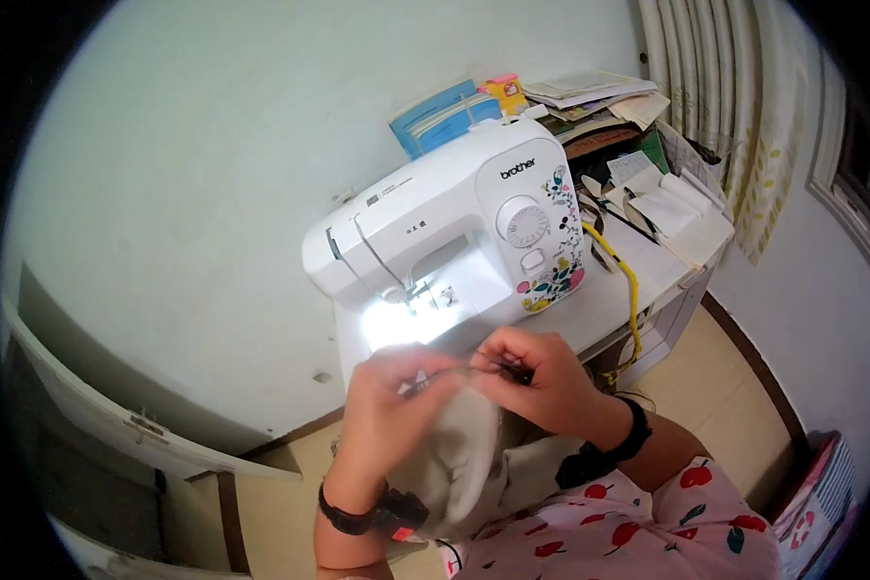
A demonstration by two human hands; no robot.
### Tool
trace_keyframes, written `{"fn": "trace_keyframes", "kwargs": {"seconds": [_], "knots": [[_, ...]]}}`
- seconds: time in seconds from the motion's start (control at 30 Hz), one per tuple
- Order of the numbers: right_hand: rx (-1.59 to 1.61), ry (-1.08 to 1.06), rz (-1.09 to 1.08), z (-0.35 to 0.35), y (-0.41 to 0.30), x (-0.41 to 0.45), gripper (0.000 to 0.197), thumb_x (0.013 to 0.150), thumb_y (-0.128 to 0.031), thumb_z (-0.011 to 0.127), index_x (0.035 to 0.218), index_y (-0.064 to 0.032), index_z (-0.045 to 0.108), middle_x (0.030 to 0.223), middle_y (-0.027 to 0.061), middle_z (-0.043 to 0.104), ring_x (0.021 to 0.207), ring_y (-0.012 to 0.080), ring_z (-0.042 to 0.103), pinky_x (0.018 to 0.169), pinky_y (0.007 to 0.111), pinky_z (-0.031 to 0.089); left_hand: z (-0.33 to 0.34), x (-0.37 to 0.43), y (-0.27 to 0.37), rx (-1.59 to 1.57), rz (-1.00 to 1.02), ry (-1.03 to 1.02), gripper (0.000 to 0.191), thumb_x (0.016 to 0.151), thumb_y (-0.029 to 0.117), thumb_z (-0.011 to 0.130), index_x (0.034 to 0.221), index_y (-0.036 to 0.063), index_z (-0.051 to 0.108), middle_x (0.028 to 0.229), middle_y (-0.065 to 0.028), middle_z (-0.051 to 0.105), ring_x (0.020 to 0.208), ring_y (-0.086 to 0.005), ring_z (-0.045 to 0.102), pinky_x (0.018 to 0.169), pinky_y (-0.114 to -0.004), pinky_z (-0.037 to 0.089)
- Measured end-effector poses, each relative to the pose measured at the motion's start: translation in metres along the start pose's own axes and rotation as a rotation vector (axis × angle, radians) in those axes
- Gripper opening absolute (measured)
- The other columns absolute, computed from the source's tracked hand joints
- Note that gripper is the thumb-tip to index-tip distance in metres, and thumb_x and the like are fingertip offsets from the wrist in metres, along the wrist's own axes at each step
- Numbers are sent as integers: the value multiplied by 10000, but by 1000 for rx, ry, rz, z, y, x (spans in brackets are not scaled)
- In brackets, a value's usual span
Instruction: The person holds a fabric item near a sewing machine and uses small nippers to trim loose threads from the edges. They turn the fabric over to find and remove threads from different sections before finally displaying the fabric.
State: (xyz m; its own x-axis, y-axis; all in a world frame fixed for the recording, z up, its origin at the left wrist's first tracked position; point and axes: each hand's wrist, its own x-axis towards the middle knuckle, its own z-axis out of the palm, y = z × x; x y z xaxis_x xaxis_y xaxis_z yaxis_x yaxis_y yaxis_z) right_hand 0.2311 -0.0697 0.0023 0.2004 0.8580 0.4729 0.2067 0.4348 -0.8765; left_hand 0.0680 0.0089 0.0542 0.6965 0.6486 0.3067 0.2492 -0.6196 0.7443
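Note:
Just in front of a white Brother sewing machine (442, 196), my two hands meet, fingertips almost touching. My left hand (399, 413) pinches a thin greyish strip (415, 383), too blurred to name. Within the curled fingers of my right hand (540, 373) is a small dark object (515, 370); its kind is unclear. Beige cloth (471, 435) hangs below both hands and spreads over my lap. The machine's lamp glares over its needle area (409, 308), washing out the detail there.
The machine stands on a white table (471, 326). Blue booklets (442, 119) lean behind it, and stacked papers (594, 94) fill the back right. A yellow cord (631, 290) drops over the table's right side. An open white door (167, 428) is at left.

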Motion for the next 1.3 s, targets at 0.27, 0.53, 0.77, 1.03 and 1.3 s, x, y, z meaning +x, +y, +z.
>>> {"fn": "trace_keyframes", "kwargs": {"seconds": [0.27, 0.53, 0.77, 1.03, 1.3], "knots": [[38, -11, 11, -1, 5, -6, 248, 773, -161, 670, 923, -7, 546, 740, 95, 586, 648, 166, 559, 600, 298, 447, 3, 4, -11, -375, -215, -120, 129, 786, 113, 665, 840, -3, 653, 771, -39, 634, 752, -91, 545, 717, -246, 430], [41, 85, 28, 2, 12, -34, 179, 891, -182, 511, 940, -12, 539, 749, 9, 507, 657, 70, 423, 607, 226, 382, 23, -15, -16, -180, 21, 163, 97, 743, 56, 678, 817, 5, 642, 770, -49, 612, 749, -135, 559, 693, -259, 442], [-26, 53, 84, 6, 12, -54, 181, 885, -183, 557, 947, -15, 528, 676, 155, 557, 582, 281, 559, 545, 343, 436, 46, -30, -24, -168, 111, 297, 125, 700, -30, 681, 813, 7, 642, 778, -68, 600, 725, -174, 555, 639, -260, 436], [-36, 37, 87, 3, 7, -54, 196, 887, -207, 565, 915, -17, 521, 633, 156, 543, 554, 299, 560, 515, 350, 423, 55, -33, -25, -56, 200, 347, 148, 678, -37, 684, 813, 6, 642, 776, -88, 593, 713, -197, 552, 602, -270, 437], [-26, 5, 110, 1, 4, -48, 221, 892, -238, 557, 881, -22, 510, 615, 159, 528, 544, 319, 545, 505, 362, 409, 55, -31, -27, -19, 236, 339, 152, 675, -26, 691, 811, 19, 642, 773, -87, 592, 710, -205, 552, 599, -281, 440]]}}
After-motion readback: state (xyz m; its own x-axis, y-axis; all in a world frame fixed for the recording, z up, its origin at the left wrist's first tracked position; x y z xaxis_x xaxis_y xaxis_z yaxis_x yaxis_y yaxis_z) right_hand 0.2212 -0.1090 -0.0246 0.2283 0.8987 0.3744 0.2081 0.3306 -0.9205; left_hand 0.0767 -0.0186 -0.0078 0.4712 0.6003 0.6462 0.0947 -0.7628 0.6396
